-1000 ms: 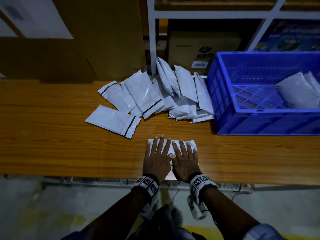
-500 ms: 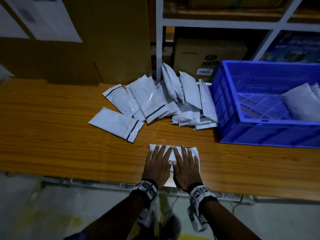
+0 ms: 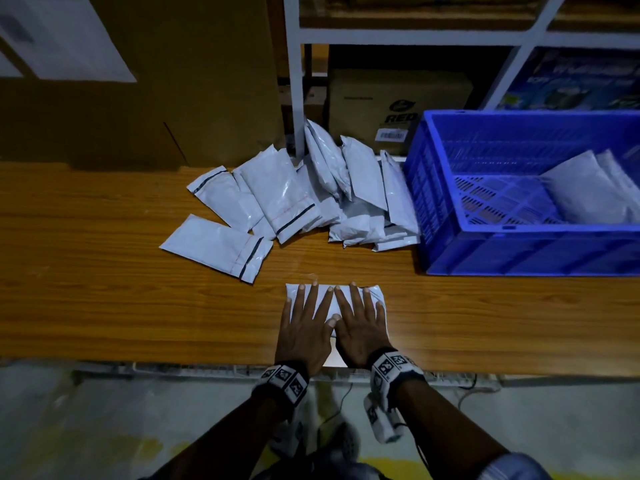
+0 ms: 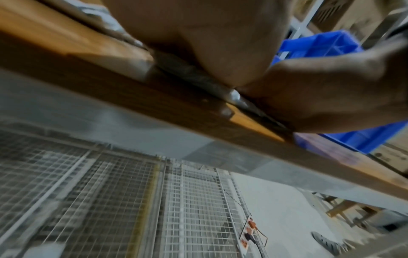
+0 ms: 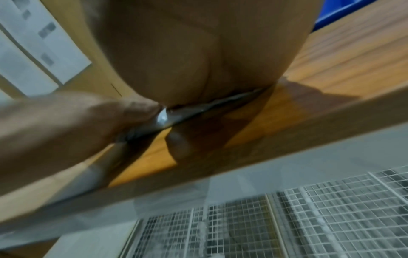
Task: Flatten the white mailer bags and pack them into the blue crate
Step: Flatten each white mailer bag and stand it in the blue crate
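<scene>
Left hand (image 3: pixel 304 329) and right hand (image 3: pixel 360 325) flat side by side, fingers straight and spread, pressing one white mailer bag (image 3: pixel 323 299) at near edge of table (image 3: pixel 104 289); thumbs touching. Beyond: one bag (image 3: pixel 216 245) lying apart, then overlapping heap (image 3: pixel 311 192), count unclear, leaning against blue crate (image 3: pixel 519 251) on right. Crate holds at least two bags (image 3: pixel 585 188)
</scene>
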Motion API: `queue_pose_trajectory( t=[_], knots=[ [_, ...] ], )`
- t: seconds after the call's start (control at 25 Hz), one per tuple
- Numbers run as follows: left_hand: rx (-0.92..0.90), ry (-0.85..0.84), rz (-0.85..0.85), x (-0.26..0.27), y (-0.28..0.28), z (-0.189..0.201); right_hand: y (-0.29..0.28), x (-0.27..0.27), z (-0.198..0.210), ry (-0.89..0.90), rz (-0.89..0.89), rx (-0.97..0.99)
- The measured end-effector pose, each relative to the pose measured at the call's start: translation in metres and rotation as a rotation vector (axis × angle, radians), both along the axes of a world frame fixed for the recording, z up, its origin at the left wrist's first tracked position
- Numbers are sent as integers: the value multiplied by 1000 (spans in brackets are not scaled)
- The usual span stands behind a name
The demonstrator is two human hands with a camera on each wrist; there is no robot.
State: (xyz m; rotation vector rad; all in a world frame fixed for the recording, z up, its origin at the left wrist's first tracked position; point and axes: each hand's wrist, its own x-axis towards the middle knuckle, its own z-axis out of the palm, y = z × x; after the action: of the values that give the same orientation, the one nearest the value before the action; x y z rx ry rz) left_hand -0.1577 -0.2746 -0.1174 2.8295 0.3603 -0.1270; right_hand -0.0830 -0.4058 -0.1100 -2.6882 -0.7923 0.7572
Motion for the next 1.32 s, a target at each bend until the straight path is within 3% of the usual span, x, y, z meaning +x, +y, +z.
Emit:
queue_pose_trajectory(
  t=[0.12, 0.28, 0.56, 0.84, 1.08, 1.32],
  knots=[
    [-16, 29, 4, -1, 0, 5, -5, 2, 3, 18, 64, -14],
    [-23, 37, 22, 2, 2, 9, -6, -3, 17, -110, 10, 68],
    [-27, 32, -9, -1, 3, 6, -2, -14, -3, -171, -43, 81],
    [-22, 44, -99, -1, 14, 7, 0, -8, 2, -112, -37, 40],
    [-22, 40, -32, -4, 10, 9, -4, -5, 8, -45, -7, 73],
    [-18, 46, -9, -3, 9, 11, -4, -6, 21, -172, 3, 103]
  ],
)
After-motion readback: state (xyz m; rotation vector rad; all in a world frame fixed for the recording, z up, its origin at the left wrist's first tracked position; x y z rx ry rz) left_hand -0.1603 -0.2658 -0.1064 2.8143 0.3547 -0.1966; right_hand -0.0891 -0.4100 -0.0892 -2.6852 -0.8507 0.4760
